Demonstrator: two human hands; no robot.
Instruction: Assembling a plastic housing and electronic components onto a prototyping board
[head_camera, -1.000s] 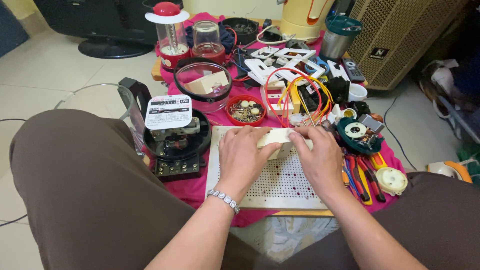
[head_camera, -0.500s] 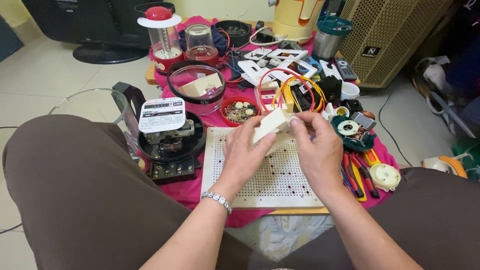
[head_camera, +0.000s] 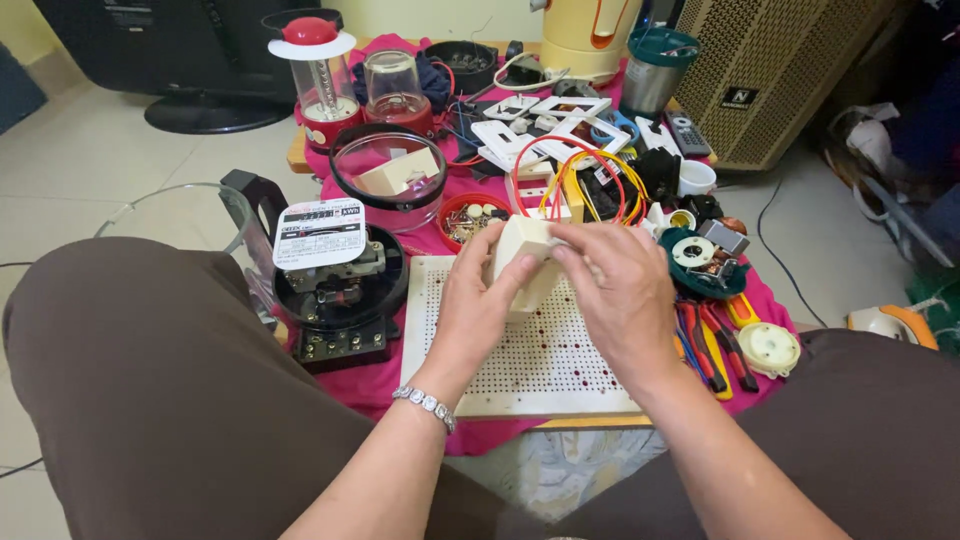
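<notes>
A: Near edge of the table first. We log both hands raised over the white perforated board, which lies flat at the front edge on the pink cloth

B: Hand state?

A: Left hand wraps the cream plastic block from the left, thumb up against its near face. Right hand closes on it from the right, fingers curled over the top. Both grip it; the block is tilted, held clear of the board. A bracelet sits on the left wrist

B: Beside the board?

A: To its left, touching or nearly so, a black electricity meter with a white label plate. Towards the right edge, red-handled pliers and a round cream part

B: Further back?

A: Just behind the block, loops of red, yellow and orange wire and a small red dish of parts. Left of that, a clear round cover. At the far edge, a red-capped lantern and white switch plates
</notes>
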